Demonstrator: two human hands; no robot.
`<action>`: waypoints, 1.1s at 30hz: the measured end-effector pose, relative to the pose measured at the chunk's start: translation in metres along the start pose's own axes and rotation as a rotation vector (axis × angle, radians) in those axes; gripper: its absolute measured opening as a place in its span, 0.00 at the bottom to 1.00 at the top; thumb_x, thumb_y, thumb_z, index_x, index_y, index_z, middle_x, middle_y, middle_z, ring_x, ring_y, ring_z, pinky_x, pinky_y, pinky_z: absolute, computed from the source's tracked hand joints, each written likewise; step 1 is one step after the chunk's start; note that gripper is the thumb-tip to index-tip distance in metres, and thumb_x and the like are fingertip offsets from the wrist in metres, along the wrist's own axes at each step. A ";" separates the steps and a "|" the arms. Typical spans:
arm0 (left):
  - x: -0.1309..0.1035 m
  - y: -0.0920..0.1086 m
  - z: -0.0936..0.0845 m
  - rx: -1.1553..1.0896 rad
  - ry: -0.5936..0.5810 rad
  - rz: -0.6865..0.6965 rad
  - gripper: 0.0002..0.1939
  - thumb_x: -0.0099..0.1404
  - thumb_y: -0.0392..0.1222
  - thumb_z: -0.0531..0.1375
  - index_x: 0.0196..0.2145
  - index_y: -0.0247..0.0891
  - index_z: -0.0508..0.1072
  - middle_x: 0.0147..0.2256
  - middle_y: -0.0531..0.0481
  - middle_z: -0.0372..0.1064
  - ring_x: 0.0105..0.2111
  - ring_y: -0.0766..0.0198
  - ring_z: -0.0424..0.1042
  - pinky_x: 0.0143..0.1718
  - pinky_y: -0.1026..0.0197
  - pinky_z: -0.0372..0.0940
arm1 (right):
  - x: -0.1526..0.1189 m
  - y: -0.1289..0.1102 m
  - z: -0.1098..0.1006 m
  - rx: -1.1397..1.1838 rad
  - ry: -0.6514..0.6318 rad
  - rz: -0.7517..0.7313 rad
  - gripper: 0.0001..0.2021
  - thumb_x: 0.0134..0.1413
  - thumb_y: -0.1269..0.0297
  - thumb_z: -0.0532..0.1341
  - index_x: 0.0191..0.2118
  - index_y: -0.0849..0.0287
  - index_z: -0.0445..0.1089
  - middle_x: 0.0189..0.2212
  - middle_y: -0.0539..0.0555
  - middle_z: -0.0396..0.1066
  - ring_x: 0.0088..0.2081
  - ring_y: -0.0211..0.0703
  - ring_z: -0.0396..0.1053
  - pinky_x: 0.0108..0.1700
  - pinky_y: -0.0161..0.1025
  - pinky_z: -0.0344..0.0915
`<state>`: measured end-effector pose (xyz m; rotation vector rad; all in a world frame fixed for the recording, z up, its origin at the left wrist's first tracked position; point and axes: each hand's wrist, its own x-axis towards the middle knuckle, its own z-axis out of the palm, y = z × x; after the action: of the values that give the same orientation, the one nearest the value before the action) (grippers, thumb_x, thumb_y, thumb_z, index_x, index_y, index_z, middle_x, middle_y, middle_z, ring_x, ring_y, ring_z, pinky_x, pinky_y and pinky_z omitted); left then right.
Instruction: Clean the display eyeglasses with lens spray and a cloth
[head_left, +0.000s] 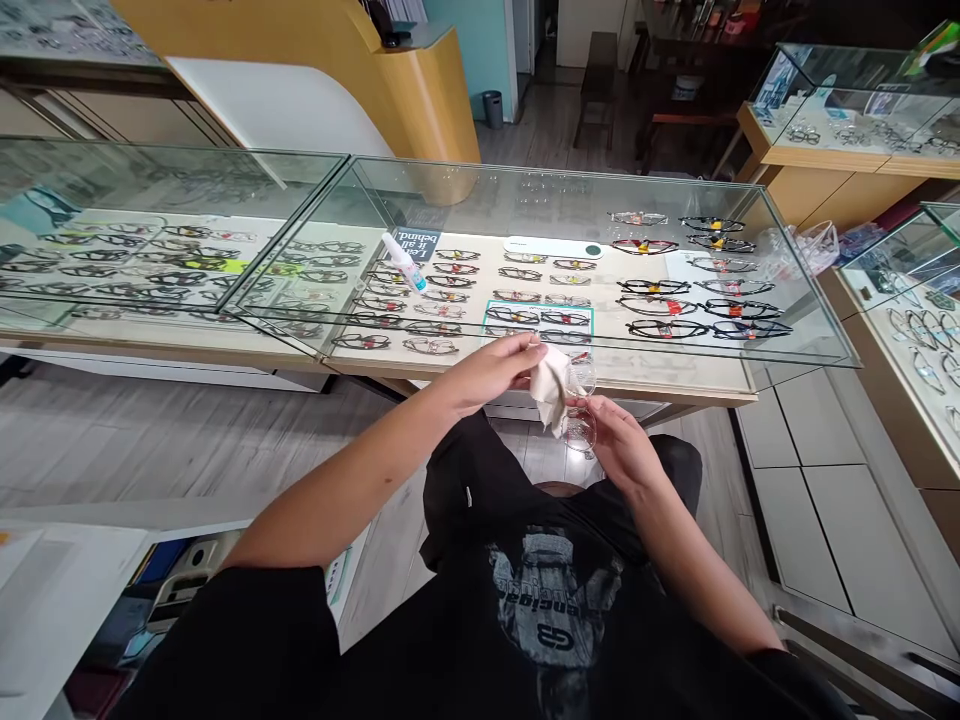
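Note:
Just in front of the counter's near edge, a pair of thin-rimmed eyeglasses [580,430] is held up on end, one lens above the other. My right hand [615,436] grips it near the middle of the frame, with fingers closed. A crumpled cream cleaning cloth [551,388] is pinched in my left hand [512,362] and lies against the left side of the glasses. The cloth partly hides the frame and my left fingertips. On the glass top beyond stands a small white spray bottle [405,262] with a blue and pink label.
A glass display case [480,380] with rows of eyeglass frames stretches across in front of me. More glass cases stand at the right [885,290]. An open white drawer or cabinet [82,590] is at lower left. A metal bar [825,640] lies at lower right.

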<state>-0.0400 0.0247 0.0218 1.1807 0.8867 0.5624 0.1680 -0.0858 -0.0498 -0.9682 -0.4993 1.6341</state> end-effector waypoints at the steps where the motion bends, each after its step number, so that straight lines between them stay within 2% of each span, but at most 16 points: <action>1: 0.002 -0.002 0.005 0.011 -0.013 0.015 0.24 0.62 0.64 0.72 0.34 0.42 0.70 0.33 0.52 0.71 0.36 0.62 0.74 0.47 0.54 0.74 | 0.001 0.000 0.001 -0.005 -0.005 -0.011 0.16 0.48 0.49 0.81 0.34 0.54 0.84 0.43 0.56 0.84 0.41 0.46 0.74 0.43 0.43 0.70; 6: 0.009 -0.015 0.023 0.161 0.009 0.087 0.23 0.66 0.65 0.68 0.37 0.43 0.72 0.32 0.51 0.73 0.39 0.59 0.75 0.53 0.52 0.72 | 0.004 0.000 0.004 -0.034 -0.025 -0.062 0.14 0.51 0.50 0.79 0.35 0.54 0.84 0.39 0.55 0.83 0.42 0.46 0.75 0.47 0.43 0.70; 9: 0.012 -0.021 0.029 0.201 0.021 0.111 0.25 0.72 0.67 0.61 0.39 0.41 0.78 0.42 0.44 0.79 0.46 0.56 0.76 0.53 0.52 0.71 | 0.006 0.000 0.005 -0.039 -0.017 -0.074 0.14 0.50 0.50 0.80 0.34 0.54 0.85 0.38 0.54 0.83 0.42 0.45 0.74 0.50 0.42 0.69; 12: 0.014 -0.027 0.034 0.211 0.059 0.180 0.26 0.76 0.64 0.57 0.42 0.39 0.82 0.52 0.40 0.79 0.51 0.54 0.77 0.52 0.52 0.72 | 0.007 0.000 0.006 -0.016 -0.015 -0.052 0.14 0.48 0.50 0.81 0.34 0.54 0.85 0.35 0.52 0.82 0.40 0.45 0.73 0.48 0.41 0.69; 14: 0.015 -0.033 0.037 0.272 0.139 0.254 0.21 0.74 0.60 0.61 0.40 0.39 0.82 0.49 0.40 0.79 0.48 0.55 0.76 0.49 0.54 0.71 | 0.007 0.001 0.008 -0.001 -0.020 -0.039 0.15 0.47 0.51 0.81 0.35 0.54 0.85 0.35 0.52 0.82 0.39 0.45 0.73 0.47 0.41 0.68; 16: 0.016 -0.039 0.040 0.322 0.222 0.298 0.17 0.71 0.57 0.65 0.36 0.38 0.79 0.41 0.44 0.78 0.41 0.58 0.75 0.43 0.57 0.68 | 0.007 0.002 0.009 0.004 -0.031 -0.034 0.14 0.48 0.51 0.81 0.34 0.54 0.85 0.34 0.52 0.81 0.39 0.45 0.72 0.47 0.41 0.68; 20: 0.016 -0.050 0.046 0.263 0.332 0.293 0.18 0.67 0.53 0.70 0.33 0.41 0.68 0.29 0.55 0.66 0.28 0.67 0.63 0.31 0.62 0.58 | 0.008 0.003 0.011 0.007 -0.061 -0.032 0.14 0.49 0.51 0.80 0.34 0.55 0.85 0.35 0.53 0.81 0.41 0.45 0.73 0.49 0.41 0.68; 22: 0.015 -0.053 0.048 0.220 0.357 0.318 0.19 0.66 0.51 0.71 0.35 0.41 0.65 0.32 0.56 0.65 0.28 0.68 0.63 0.31 0.63 0.59 | 0.009 0.003 0.011 0.016 -0.053 -0.037 0.14 0.49 0.52 0.80 0.34 0.55 0.85 0.36 0.53 0.81 0.41 0.45 0.72 0.49 0.41 0.67; 25: 0.011 -0.055 0.051 0.218 0.302 0.372 0.14 0.69 0.50 0.69 0.41 0.41 0.70 0.42 0.50 0.72 0.36 0.65 0.71 0.37 0.62 0.65 | 0.011 0.004 0.010 0.043 -0.041 -0.029 0.13 0.50 0.53 0.80 0.34 0.55 0.83 0.35 0.52 0.79 0.39 0.43 0.70 0.47 0.40 0.67; 27: 0.009 -0.055 0.051 0.248 0.277 0.397 0.12 0.73 0.52 0.66 0.42 0.40 0.74 0.45 0.46 0.74 0.40 0.62 0.73 0.40 0.61 0.66 | 0.011 0.004 0.009 0.042 -0.041 -0.026 0.13 0.51 0.53 0.80 0.34 0.56 0.83 0.34 0.52 0.78 0.38 0.43 0.69 0.46 0.40 0.66; 30: 0.009 -0.057 0.051 0.272 0.329 0.434 0.15 0.76 0.54 0.62 0.39 0.39 0.76 0.43 0.45 0.74 0.41 0.61 0.73 0.40 0.60 0.65 | 0.011 0.006 0.008 0.021 -0.053 -0.025 0.14 0.51 0.53 0.79 0.34 0.56 0.82 0.34 0.52 0.77 0.37 0.43 0.68 0.44 0.40 0.66; 33: 0.012 -0.062 0.052 0.247 0.375 0.403 0.16 0.72 0.55 0.66 0.36 0.39 0.74 0.37 0.49 0.72 0.33 0.65 0.69 0.35 0.61 0.62 | 0.012 0.009 0.008 0.016 -0.076 -0.021 0.14 0.51 0.52 0.80 0.34 0.55 0.82 0.32 0.51 0.75 0.36 0.42 0.66 0.43 0.40 0.65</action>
<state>0.0051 -0.0136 -0.0342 1.5225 1.0620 1.0486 0.1562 -0.0763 -0.0558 -0.8890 -0.5455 1.6579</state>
